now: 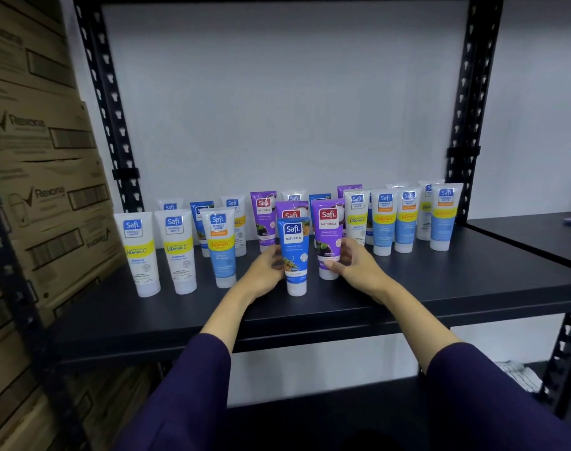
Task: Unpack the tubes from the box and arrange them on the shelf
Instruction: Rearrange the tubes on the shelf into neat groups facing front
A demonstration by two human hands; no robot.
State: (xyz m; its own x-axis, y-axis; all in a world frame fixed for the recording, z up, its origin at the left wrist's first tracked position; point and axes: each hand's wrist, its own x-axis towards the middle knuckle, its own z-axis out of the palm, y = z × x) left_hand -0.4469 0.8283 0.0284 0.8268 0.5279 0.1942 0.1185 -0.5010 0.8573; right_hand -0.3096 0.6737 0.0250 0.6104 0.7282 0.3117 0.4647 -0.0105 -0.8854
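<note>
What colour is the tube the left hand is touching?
Dark blue tube with a white cap, beside the left hand; clearest in the head view.

A plain white wall fills the view behind a black metal shelving rack, evenly lit, with a soft bluish cast and no hard shadows. 2 black perforated steel uprights frame it: the left upright leans inward with the wide lens, the right upright mirrors it. A stack of brown corrugated cardboard cartons printed with Rexona logos and barcodes stands along the left edge, just beside the rack. To the right, a second dark shelf board adjoins at the same level. Below it, a crumpled white cloth lies on a lower level.
</note>
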